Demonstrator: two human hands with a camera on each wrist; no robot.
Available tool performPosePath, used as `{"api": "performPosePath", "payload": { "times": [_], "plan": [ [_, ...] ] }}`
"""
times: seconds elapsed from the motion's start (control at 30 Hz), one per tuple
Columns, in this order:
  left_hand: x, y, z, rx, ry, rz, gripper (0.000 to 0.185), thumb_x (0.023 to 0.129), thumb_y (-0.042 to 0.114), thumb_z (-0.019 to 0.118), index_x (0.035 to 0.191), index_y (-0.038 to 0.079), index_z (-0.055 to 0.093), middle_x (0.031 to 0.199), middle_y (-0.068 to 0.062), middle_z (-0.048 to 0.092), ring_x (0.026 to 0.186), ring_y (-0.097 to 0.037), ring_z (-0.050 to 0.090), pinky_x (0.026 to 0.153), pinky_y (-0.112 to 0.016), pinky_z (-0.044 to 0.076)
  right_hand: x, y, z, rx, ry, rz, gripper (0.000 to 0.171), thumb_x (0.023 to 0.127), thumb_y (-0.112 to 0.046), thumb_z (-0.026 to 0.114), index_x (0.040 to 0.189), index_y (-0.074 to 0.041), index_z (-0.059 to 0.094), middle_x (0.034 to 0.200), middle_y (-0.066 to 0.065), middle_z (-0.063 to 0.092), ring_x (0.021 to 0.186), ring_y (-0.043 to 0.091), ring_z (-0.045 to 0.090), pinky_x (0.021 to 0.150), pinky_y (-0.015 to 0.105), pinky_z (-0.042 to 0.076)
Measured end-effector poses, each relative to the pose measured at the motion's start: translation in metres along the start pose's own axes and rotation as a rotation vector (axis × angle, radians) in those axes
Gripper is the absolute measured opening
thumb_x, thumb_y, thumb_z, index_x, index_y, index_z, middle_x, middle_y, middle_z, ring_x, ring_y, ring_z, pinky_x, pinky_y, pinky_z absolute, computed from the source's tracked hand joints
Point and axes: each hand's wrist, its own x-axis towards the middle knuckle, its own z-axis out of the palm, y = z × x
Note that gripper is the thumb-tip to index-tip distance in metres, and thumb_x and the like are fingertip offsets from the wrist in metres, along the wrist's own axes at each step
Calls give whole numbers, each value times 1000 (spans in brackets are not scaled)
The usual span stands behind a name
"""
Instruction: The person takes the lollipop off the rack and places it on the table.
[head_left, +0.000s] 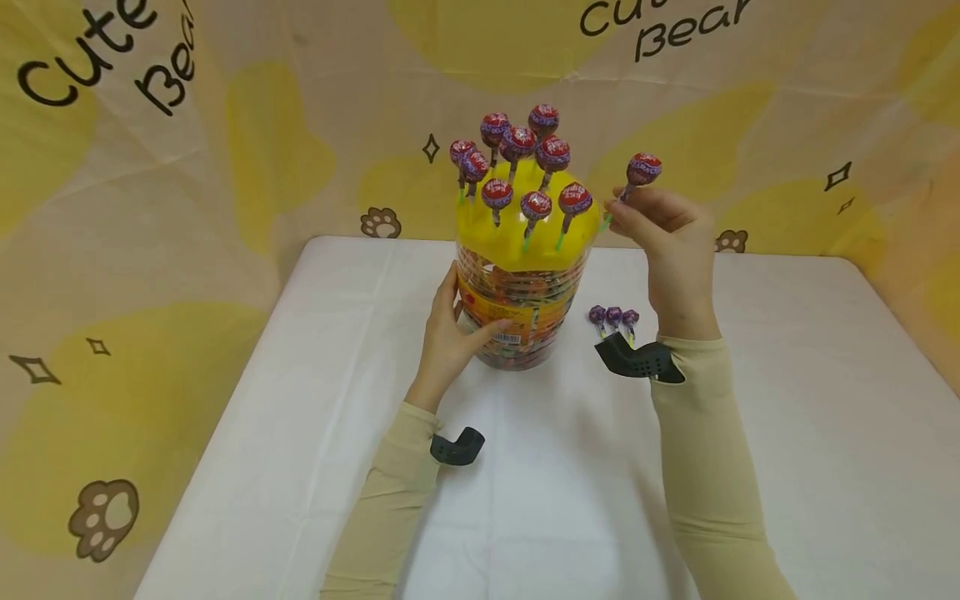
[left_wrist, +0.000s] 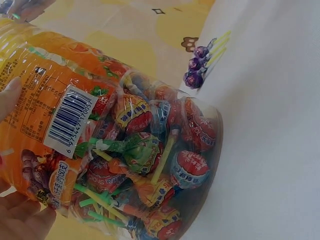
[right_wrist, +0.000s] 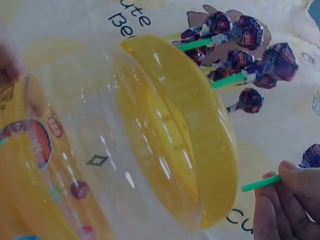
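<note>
A clear plastic jar (head_left: 557, 287) holds many wrapped lollipops, seen through its wall in the left wrist view. Its yellow lid (head_left: 480, 237) carries several purple-and-red lollipops standing on their sticks. My left hand (head_left: 446, 342) grips the jar's side near the orange label (left_wrist: 37, 107), thumb across the front. To the right of the lid, my right hand (head_left: 678, 242) pinches one lollipop (head_left: 643, 169) by its stick, with the wrapped head up. In the right wrist view the green stick's (right_wrist: 257, 184) free end points at the lid and stays apart from it.
Three purple lollipops (head_left: 614, 317) lie side by side on the white table (head_left: 360, 375), right of the jar and near my right wrist. A yellow patterned cloth (head_left: 315, 150) hangs behind the table. Each sleeve has a black wrist mount (head_left: 457, 447).
</note>
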Motion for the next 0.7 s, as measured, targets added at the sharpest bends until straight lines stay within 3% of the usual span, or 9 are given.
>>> {"api": "performPosePath", "payload": {
  "times": [0.17,0.7],
  "plan": [
    [0,-1,-1,-3,3,8,97,80,21,78,151,7,13,152,-12,22,140,-25,23,112,-40,28,-5,5,-8,-9,25,9,15,81,-3,72,91,10,70,95,11,69,82,23,65,78,24,55],
    [3,-2,0,-15,-2,-6,98,79,21,78,151,9,13,153,-11,21,140,-23,21,112,-38,27,-27,23,-38,-42,43,63,8,81,3,71,84,11,69,89,11,69,88,24,63,75,24,56]
  ]
}}
